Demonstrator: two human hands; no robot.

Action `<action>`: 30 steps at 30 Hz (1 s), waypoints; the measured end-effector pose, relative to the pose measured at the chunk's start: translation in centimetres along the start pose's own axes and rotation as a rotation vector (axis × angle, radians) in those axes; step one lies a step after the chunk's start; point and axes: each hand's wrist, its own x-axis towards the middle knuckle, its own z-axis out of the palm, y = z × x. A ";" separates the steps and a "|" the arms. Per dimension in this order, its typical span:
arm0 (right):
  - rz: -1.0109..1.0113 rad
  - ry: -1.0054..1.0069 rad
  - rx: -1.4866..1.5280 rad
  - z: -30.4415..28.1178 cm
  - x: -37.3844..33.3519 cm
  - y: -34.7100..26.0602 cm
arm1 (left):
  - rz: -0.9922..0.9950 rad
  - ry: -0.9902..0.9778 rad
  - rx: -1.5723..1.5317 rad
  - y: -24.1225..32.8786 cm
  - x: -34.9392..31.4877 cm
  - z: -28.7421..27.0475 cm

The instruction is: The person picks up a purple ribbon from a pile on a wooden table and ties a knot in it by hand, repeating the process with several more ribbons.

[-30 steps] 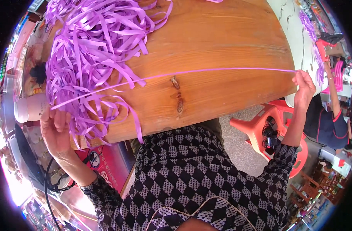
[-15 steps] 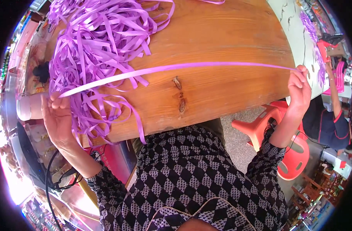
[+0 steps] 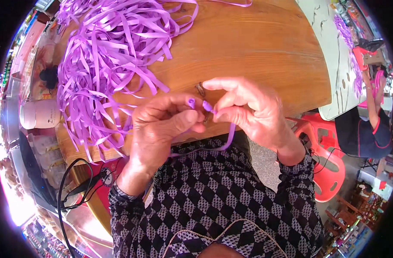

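Note:
A purple ribbon hangs in a loop between my two hands, its two ends held close together over the table's near edge. My left hand pinches one end, which looks rolled or knotted at its tip. Between thumb and a finger, my right hand grips the other end, also bunched into a small knot or roll. The right index finger stretches out away from the pinch. A large tangled heap of purple ribbons covers the left side of the wooden table.
Left of the table stands a white cylindrical container, with black cables below it. On the right are a red plastic stool and a white marbled table bearing more purple ribbon. Another person in dark clothes sits there.
Both hands have come together from far apart, where they held the ribbon stretched across the table. Now the ribbon sags in a loop below them, with its ends nearly meeting.

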 end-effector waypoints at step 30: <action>0.207 0.192 0.172 1.9 -1.0 1.7 | 0.679 0.140 1.071 -0.1 0.7 0.1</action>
